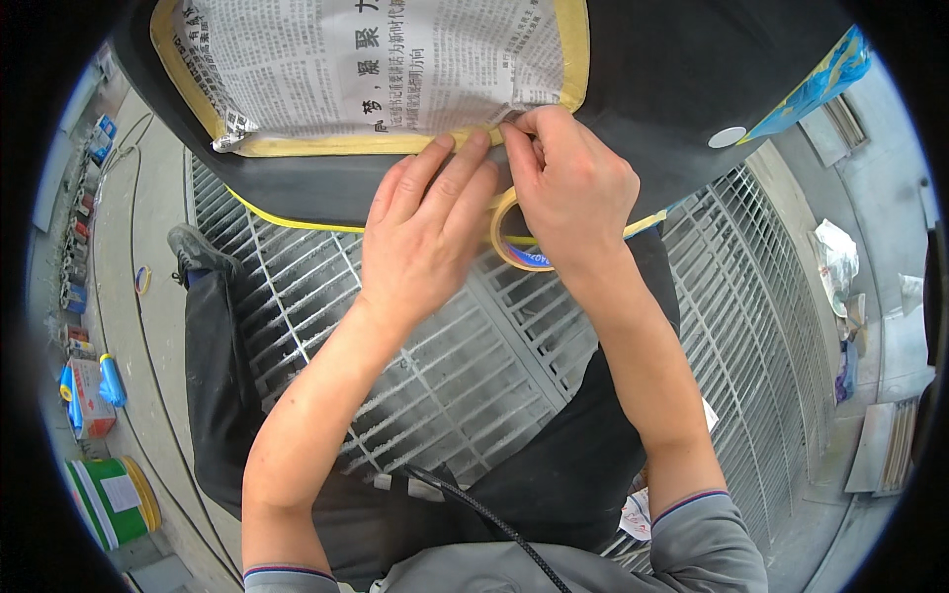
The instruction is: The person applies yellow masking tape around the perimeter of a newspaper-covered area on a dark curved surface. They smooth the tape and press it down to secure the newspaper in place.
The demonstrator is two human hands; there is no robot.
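Observation:
A sheet of newspaper [297, 79] covers an opening in a dark grey panel [672, 89], its edges bordered with yellow masking tape [316, 146]. My left hand [420, 222] lies with outstretched fingers, the tips pressing on the tape along the near edge. Just right of it, my right hand [578, 183] pinches thumb and forefinger together at the tape strip where the paper is crumpled. A roll of masking tape [501, 232] hangs upright beneath the right hand, partly hidden by it; how the other fingers touch the roll cannot be seen.
Below the panel runs a metal floor grating [445, 376], with my legs spread over it. At left stand a green bucket [114, 502] and a red-white box [91, 397]; a cable crosses the floor. Blue film [825, 84] hangs on the panel's right end. Flat boards [885, 447] lean at right.

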